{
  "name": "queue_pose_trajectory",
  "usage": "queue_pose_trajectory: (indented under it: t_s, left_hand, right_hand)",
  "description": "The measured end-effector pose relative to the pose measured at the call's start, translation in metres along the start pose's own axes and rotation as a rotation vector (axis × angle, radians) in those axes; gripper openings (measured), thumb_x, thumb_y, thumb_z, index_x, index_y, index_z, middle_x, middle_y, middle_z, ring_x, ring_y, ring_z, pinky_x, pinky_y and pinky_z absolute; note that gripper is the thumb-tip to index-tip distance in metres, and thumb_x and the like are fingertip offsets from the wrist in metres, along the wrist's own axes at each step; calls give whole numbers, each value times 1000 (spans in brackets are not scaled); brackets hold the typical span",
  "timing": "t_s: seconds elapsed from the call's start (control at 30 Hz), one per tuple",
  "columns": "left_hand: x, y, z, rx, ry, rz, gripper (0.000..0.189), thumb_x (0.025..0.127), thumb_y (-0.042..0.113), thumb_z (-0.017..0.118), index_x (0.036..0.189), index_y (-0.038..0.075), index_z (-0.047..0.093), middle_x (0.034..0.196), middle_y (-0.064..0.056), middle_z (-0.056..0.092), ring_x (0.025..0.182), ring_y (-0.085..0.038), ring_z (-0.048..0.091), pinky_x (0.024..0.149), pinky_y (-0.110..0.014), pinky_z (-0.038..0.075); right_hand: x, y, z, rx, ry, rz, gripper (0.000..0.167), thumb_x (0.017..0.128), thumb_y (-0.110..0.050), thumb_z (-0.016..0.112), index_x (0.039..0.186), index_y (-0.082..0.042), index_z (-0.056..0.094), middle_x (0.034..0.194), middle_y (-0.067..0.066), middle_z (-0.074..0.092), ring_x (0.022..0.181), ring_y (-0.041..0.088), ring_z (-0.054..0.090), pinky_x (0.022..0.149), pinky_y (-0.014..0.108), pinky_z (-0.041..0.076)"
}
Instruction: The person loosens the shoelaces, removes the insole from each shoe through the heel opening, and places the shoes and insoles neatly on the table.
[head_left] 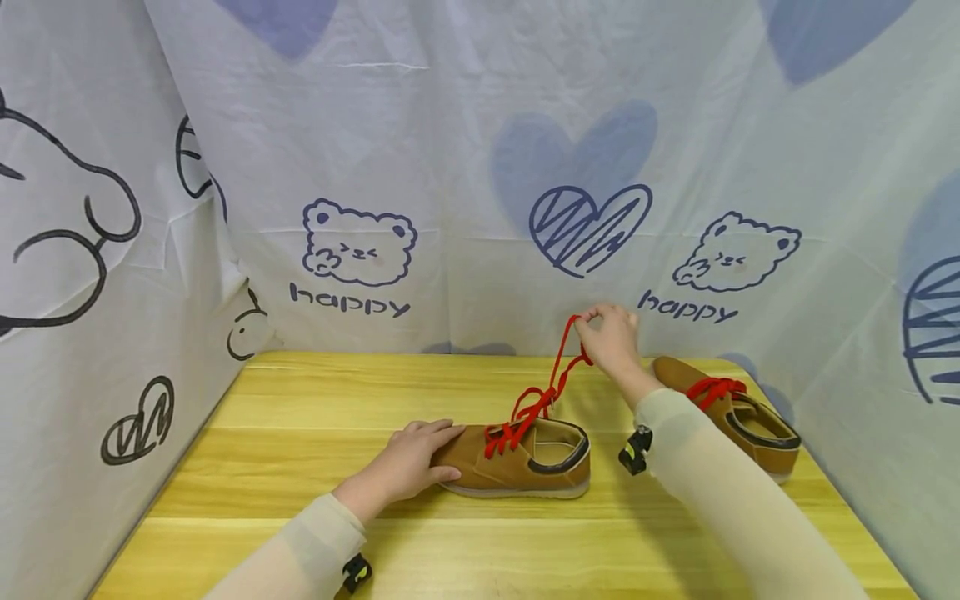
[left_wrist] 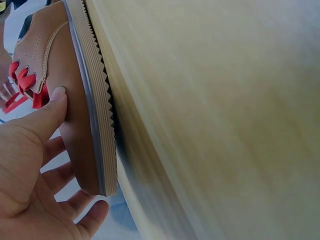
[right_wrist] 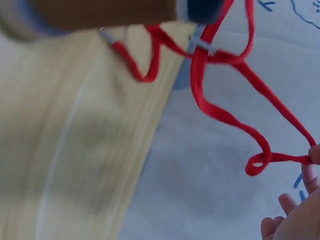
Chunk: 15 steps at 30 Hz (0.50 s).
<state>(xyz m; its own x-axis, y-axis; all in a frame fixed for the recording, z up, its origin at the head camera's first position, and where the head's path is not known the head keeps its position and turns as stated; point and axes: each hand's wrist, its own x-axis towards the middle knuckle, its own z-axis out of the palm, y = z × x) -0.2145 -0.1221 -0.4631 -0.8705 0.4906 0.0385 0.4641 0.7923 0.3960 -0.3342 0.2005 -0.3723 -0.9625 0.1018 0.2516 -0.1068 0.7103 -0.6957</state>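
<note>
A brown shoe point(head_left: 480, 471) with a pale sole stands on the wooden table, its toe to the left in the head view. My left hand point(head_left: 408, 462) grips the toe, with the thumb on the near side and the fingers over the far side; the left wrist view shows the thumb pressed on the brown upper point(left_wrist: 75, 120). Raised behind the shoe, my right hand point(head_left: 611, 337) pinches the red shoelace point(head_left: 558, 354) between thumb and fingertips. The lace rises from the shoe's eyelets in strands, with a small curl close to the fingers in the right wrist view.
Another brown shoe point(head_left: 761, 454) with tied red laces point(head_left: 716, 390) stands at the table's right, beyond the right forearm. White cloth point(head_left: 465, 250) printed with hearts and bears hangs behind the wooden table point(head_left: 300, 417) and along its sides.
</note>
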Motion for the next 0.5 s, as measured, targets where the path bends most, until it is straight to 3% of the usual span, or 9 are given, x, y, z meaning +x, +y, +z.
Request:
queue_pose_trajectory:
  t_s: [0.27, 0.5]
  left_hand:
    - [1, 0, 1, 9, 6, 0, 68, 92, 42, 71, 149, 14, 50, 150, -14, 47, 132, -43, 45, 102, -62, 38]
    - [1, 0, 1, 6, -2, -5, 69, 92, 43, 70, 150, 13, 49, 151, -14, 47, 133, -43, 44, 102, -63, 38]
  right_hand:
    - [5, -19, -1, 75, 65, -14, 22, 94, -26, 56, 98, -6, 64, 131, 16, 54, 124, 38, 36, 105, 54, 32]
    - [-4, -21, 6, 17, -94, -90, 19, 94, -25, 63, 100, -8, 65, 141, 20, 47, 133, 42, 30, 108, 58, 30]
